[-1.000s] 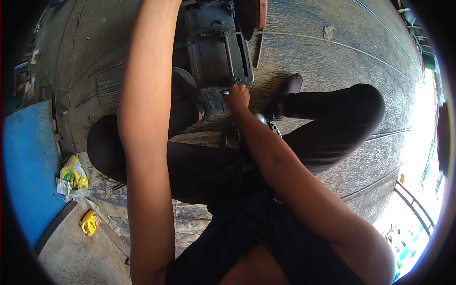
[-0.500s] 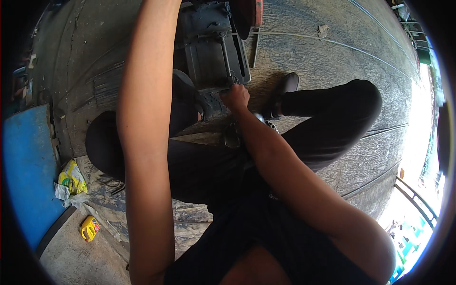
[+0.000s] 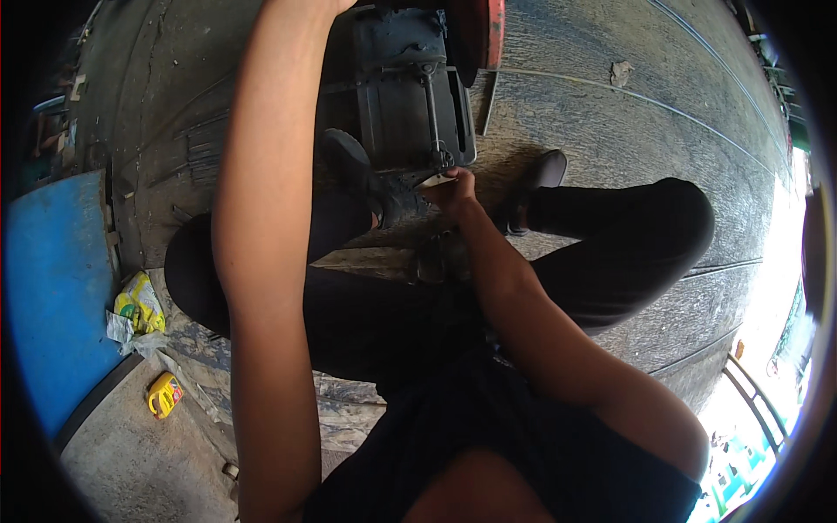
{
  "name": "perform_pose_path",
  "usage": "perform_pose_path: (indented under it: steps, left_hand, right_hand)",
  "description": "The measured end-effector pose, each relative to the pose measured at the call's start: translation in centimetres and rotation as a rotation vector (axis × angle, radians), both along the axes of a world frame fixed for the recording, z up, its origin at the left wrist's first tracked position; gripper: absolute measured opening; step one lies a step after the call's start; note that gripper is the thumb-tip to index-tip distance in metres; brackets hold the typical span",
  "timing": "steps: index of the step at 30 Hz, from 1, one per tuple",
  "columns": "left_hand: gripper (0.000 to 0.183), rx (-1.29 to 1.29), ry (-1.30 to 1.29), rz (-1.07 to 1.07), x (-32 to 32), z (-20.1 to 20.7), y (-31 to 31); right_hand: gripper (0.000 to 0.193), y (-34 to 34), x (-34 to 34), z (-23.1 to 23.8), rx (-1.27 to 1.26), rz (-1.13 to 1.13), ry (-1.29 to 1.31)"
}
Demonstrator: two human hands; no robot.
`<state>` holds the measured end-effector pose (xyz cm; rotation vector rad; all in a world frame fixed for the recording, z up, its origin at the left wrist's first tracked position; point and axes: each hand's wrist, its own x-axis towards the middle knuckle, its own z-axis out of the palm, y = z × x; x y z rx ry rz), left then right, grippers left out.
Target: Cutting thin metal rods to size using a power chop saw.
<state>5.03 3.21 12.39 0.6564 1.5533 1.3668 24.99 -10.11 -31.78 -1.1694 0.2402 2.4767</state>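
A dark metal machine base (image 3: pixel 405 118) lies on the floor ahead of me, a clamp screw (image 3: pixel 433 109) running along it toward me. My right hand (image 3: pixel 457 190) is closed at the near end of the screw, on what looks like its crank handle (image 3: pixel 433 180), a pale flat piece showing by the fingers. My left arm reaches up past the machine's left side. Only the edge of my left hand (image 3: pixel 338 5) shows at the top, its fingers out of the picture. A dark disc-like part with a red edge (image 3: pixel 495 35) stands over the base's far right.
My bent legs and dark shoes (image 3: pixel 542 174) flank the near end of the machine. A blue panel (image 3: pixel 57 296), a yellow-green packet (image 3: pixel 139 305) and a yellow bottle (image 3: pixel 164 395) lie at left. A thin rod (image 3: pixel 602 83) crosses the worn floor at right.
The machine and floor sit lower and farther right in the picture. My right hand has shifted at the screw's end, and the pale flat piece now shows beside its fingers.
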Motion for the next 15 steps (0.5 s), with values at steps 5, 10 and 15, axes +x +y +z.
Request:
perform_pose_path:
  steps: [5,10,15]
  left_hand:
    - [0.04,0.08,0.042,-0.036,0.7,0.0,-0.9]
    - [0.039,0.097,0.018,-0.056,-0.2,-0.3,0.1]
    - [0.037,0.168,0.036,-0.077,0.4,-0.5,-0.8]
  right_hand:
    - [0.048,-0.9,0.2,-0.5,-0.158,-0.081,0.351]
    - [0.05,-3.5,-0.1,2.0,-0.109,-0.293,-0.075]
    - [0.052,-1.8,-1.6,-0.5,-0.146,-0.182,-0.241]
